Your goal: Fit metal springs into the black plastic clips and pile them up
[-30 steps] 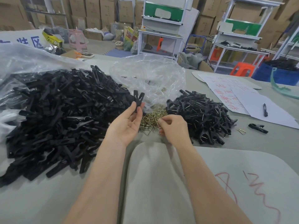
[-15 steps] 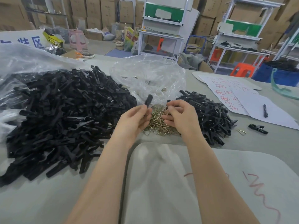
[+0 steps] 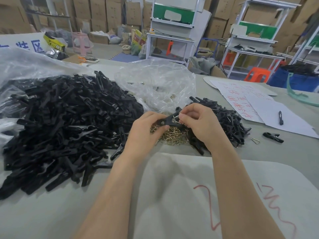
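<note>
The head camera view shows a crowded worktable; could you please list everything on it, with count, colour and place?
loose clip heap: one, black, table left
finished clip heap: one, black, table centre-right
spring heap: one, brass-coloured, table centre
held clip: one, black, above the spring heap
plastic bags: two, clear, behind the spring heap and far left
stray clip: one, black, table right
stray spring: one, metallic, beside the stray clip
paper sheets: several, white with red writing, far right
pen: one, black, on the paper sheets
front sheet: one, pale, table front
left hand: grips the held clip
right hand: pinches the held clip
</note>
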Tool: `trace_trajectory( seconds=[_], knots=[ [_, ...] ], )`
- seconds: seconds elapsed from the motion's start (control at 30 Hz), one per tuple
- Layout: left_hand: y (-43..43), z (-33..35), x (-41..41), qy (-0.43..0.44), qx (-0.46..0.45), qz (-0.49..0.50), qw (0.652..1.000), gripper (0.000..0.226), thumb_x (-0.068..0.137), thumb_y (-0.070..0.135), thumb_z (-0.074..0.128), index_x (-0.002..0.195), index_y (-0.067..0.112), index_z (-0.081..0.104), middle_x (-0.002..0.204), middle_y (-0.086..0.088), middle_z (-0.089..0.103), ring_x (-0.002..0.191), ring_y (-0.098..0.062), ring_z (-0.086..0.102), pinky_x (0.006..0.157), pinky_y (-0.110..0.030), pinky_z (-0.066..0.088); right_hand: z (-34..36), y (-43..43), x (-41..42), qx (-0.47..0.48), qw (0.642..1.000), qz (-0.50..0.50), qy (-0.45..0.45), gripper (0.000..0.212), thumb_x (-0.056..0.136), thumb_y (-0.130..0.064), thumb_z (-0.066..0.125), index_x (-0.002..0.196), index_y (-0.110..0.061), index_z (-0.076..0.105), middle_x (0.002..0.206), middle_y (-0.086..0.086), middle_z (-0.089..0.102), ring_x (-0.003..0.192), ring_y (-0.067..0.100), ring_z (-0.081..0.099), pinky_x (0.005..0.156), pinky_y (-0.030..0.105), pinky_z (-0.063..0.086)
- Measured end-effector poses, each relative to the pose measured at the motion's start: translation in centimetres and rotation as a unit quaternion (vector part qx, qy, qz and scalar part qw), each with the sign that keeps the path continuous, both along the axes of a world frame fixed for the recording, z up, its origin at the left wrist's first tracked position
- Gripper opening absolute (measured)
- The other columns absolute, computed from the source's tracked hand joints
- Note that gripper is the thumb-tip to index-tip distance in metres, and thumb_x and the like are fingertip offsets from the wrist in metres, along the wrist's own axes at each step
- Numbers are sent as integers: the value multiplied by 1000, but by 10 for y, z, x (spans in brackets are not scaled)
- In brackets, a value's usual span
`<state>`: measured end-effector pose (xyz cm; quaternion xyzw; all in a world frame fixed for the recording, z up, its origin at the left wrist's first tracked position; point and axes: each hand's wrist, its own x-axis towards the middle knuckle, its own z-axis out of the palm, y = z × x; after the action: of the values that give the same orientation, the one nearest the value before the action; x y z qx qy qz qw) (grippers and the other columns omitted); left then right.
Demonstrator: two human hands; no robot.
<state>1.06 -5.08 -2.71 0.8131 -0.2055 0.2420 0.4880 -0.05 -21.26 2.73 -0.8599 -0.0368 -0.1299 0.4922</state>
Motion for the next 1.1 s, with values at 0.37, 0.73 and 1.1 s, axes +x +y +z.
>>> trace_trajectory(
  seconds=[0.37, 0.73, 1.1],
  knots=[
    [-1, 4, -2, -9, 22, -5, 1000, 23, 81, 15, 74, 104, 12, 72, 91, 12, 60, 84, 3, 53, 83, -10, 40, 0, -9, 0, -17, 999, 29, 21, 9, 87, -13, 66, 82, -19, 63, 76, 3, 72, 65, 9, 62, 78, 32, 55],
    [-2, 7, -5, 10, 5, -28, 1000, 23, 79, 15, 75, 102, 13, 72, 88, 20, 58, 82, 11, 52, 80, -3, 35, 0, -15, 3, 34, 994, 77, 64, 13, 88, -12, 67, 91, -10, 55, 78, 6, 72, 69, 16, 64, 76, 28, 54],
    [-8, 12, -13, 85, -57, -88, 991, 33, 78, 19, 77, 85, 47, 61, 85, 22, 63, 85, 7, 53, 80, -6, 38, -35, -7, -3, 439, 809, 213, 328, 55, 71, -51, 55, 92, -4, 74, 82, 15, 72, 71, 23, 71, 62, 27, 59]
  ],
)
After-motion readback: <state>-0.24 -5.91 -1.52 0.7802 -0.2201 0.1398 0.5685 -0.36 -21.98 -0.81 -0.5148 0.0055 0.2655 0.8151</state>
